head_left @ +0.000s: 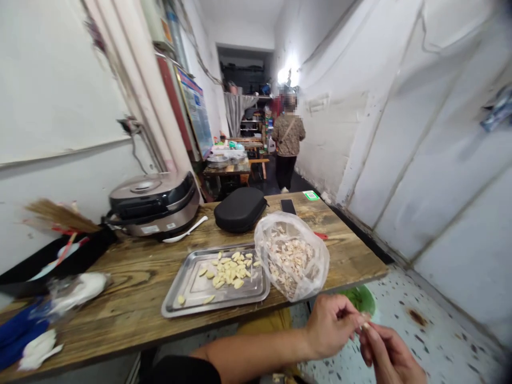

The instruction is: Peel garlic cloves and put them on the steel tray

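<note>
Beyond the table's front edge, my left hand and my right hand meet fingertip to fingertip. Both pinch a small pale garlic clove, mostly covered by the fingers. On the table, a metal tray carries several peeled, yellowish garlic cloves, most of them bunched toward its right side. Against the tray's right edge stands an open clear plastic bag with pale, papery garlic pieces and skins inside. My hands are just in front of this bag and apart from it.
A rice cooker, a white spoon, a black case and a dark phone lie along the back of the wooden table. Below the right edge is a green basin. A person stands farther back.
</note>
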A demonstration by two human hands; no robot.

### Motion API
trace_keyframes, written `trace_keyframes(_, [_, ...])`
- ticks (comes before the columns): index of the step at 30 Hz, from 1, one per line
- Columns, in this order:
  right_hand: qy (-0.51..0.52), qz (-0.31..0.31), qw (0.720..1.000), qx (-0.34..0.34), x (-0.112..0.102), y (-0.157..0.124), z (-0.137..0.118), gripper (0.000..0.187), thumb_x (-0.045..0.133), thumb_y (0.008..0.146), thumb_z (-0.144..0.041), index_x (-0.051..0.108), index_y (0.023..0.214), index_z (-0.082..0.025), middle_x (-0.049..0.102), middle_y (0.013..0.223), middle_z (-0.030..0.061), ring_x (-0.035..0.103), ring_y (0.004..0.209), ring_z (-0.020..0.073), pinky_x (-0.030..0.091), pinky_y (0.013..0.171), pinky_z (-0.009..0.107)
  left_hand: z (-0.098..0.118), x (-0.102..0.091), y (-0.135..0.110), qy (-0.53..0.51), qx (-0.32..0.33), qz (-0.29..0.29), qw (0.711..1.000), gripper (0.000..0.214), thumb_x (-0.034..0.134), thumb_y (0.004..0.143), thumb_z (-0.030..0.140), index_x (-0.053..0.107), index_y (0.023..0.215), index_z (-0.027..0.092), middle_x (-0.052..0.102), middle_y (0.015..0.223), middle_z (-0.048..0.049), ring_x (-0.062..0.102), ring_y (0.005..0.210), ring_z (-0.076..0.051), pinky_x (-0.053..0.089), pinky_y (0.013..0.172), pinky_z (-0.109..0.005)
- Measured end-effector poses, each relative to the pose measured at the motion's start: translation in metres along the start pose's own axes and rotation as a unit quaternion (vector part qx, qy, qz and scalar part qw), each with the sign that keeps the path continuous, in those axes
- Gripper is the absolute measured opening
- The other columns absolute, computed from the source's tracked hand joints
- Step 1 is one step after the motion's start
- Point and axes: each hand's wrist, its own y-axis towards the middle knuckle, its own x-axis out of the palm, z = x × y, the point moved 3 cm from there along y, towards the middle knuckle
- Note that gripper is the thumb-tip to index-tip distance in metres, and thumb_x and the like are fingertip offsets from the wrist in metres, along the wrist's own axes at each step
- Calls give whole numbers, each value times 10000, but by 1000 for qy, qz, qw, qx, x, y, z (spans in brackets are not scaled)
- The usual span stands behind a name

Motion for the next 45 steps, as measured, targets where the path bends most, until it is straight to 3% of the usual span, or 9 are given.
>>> trace_keyframes(5, [229,4,971,72,13,-1,-8,315,679,703,-423,501,613,-179,427,498,-55,317,441,56,286,421,184,-6,-4,-7,72,88,7,993,227,542,792,298,597,647,133,553,482,12,492,454,-77,388,475,-179])
trace_keyframes(9, [300,-36,937,177,16,1,1,336,686,698,-422,493,603,-164,446,450,-62,228,353,17,171,333,154,-6,-5,-14,145,177,-29,973,203,531,810,273,620,679,146,638,619,-33,559,589,-111,431,602,-219])
trace_keyframes(12, [299,-72,929,205,15,-2,3,341,653,726,-448,522,612,-154,450,437,-62,242,312,12,178,299,150,-10,-4,-16,97,117,-37,988,215,534,816,310,605,698,144,620,589,-17,541,536,-99,423,547,-207])
trace_keyframes(16, [247,-64,958,127,9,-7,-6,288,631,753,-433,599,726,-147,563,586,-14,444,420,53,365,386,175,-16,-2,-15,-23,-15,-8,1000,262,548,810,368,552,690,134,557,515,23,465,426,-64,375,431,-175])
trace_keyframes(20, [135,-47,989,44,2,-11,-15,210,659,750,-341,634,850,-159,610,662,2,494,522,76,417,476,195,-11,1,-15,-63,-48,-18,997,285,571,792,382,539,672,126,558,526,22,476,432,-57,379,428,-169])
trace_keyframes(30, [-15,-43,989,-144,-8,-14,-3,185,585,808,-236,677,968,-233,643,696,9,564,566,115,479,550,249,7,3,-13,-201,-248,-107,942,366,657,686,443,477,622,130,492,451,56,364,327,-11,238,310,-124])
trace_keyframes(33, [-36,-58,985,-161,-10,-12,-5,204,569,817,-232,670,995,-239,650,766,28,569,588,121,490,576,264,9,0,-12,-180,-216,-101,954,359,670,678,434,496,638,123,514,455,47,412,347,-26,293,324,-130])
trace_keyframes(40, [-17,-2,996,-89,-15,-11,-14,312,615,778,-318,624,1079,-236,627,978,55,595,827,166,508,703,281,20,2,-16,-125,-134,-108,977,293,653,718,369,605,769,85,639,597,-25,600,525,-103,518,548,-240])
trace_keyframes(45, [42,0,999,-33,-14,-13,-12,356,636,762,-326,586,1100,-227,628,848,36,586,755,148,508,680,269,19,5,-17,-113,-129,-102,980,272,668,702,354,619,764,94,654,632,-31,617,563,-116,538,574,-257])
